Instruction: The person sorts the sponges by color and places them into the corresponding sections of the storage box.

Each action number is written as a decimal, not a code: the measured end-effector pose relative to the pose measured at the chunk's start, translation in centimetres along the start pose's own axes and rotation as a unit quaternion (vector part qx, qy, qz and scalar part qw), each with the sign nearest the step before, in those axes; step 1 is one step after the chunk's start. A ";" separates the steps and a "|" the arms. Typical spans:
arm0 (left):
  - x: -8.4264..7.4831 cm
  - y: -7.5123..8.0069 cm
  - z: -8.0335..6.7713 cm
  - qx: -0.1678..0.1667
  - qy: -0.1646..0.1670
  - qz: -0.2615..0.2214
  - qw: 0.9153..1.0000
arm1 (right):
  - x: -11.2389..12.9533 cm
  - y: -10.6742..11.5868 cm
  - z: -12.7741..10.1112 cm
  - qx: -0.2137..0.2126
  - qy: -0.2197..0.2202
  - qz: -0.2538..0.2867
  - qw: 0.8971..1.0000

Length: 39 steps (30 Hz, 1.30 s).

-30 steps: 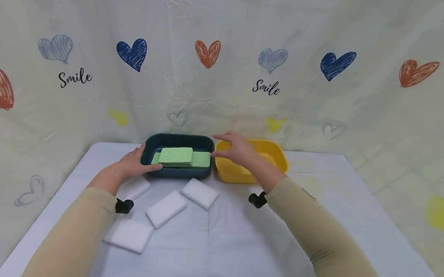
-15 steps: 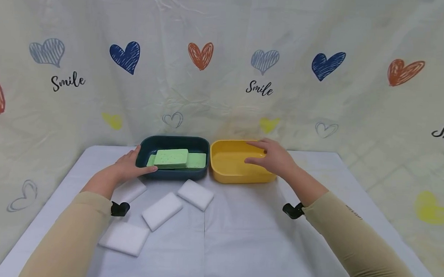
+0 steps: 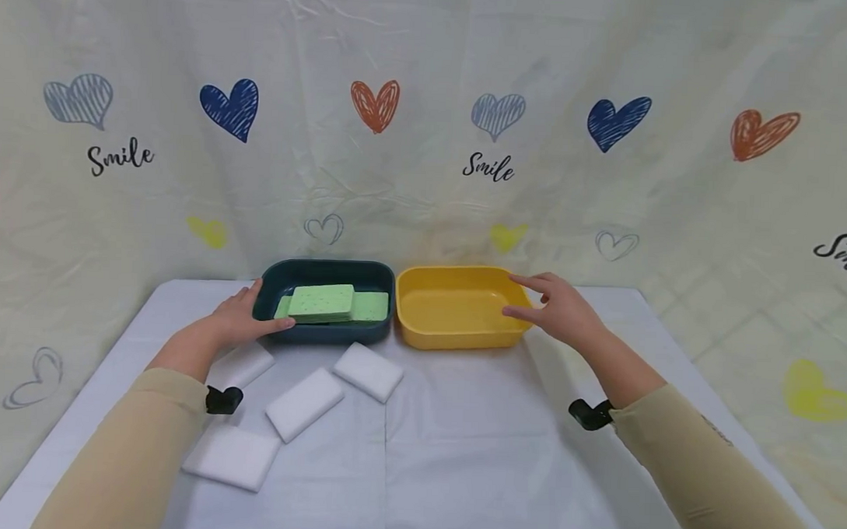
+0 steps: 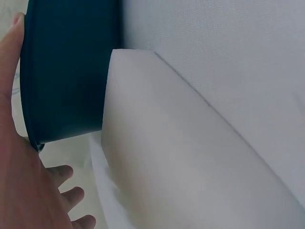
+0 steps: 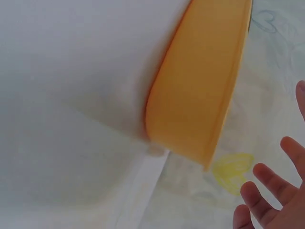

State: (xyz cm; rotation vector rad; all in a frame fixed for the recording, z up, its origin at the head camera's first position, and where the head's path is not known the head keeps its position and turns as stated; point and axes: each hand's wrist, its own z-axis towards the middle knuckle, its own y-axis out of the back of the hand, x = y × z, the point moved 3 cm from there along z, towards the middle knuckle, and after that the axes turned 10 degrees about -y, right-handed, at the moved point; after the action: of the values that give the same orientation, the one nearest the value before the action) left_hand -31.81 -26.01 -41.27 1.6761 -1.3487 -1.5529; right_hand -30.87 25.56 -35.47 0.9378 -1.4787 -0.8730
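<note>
Smooth plast. tubs [image 3: 463, 341], pitted grn. sponge [image 3: 321, 301]

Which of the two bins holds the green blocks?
The dark teal bin, at the left hand: green blocks lie inside, while the yellow bin, by the right hand, shows bare floor.

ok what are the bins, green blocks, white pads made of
Yellow bin: probably smooth plastic, with thin rim and slight sheen. Dark teal bin: likely smooth plastic, similar rim. Green blocks: perhaps matte sponge; the top one looks pitted. White pads: possibly matte foam, going by their soft edges.
</note>
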 end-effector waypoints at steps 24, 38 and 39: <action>0.5 -0.2 0.4 0.002 0.000 0.002 1.000 | -5.9 -4.8 3.3 0.109 -0.057 0.065 0.990; 1.0 0.1 -0.3 -0.035 -0.029 -0.009 0.999 | -5.8 -4.6 2.9 0.119 -0.066 0.082 0.987; 1.1 0.2 -0.4 -0.044 -0.032 -0.007 0.999 | -5.8 -4.6 2.9 0.119 -0.064 0.081 0.988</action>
State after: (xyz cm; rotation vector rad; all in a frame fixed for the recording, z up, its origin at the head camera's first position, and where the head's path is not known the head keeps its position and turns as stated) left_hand -31.66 -27.15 -41.50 1.6002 -1.2833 -1.6612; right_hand -33.00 29.05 -42.28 0.9315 -1.7726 -0.6581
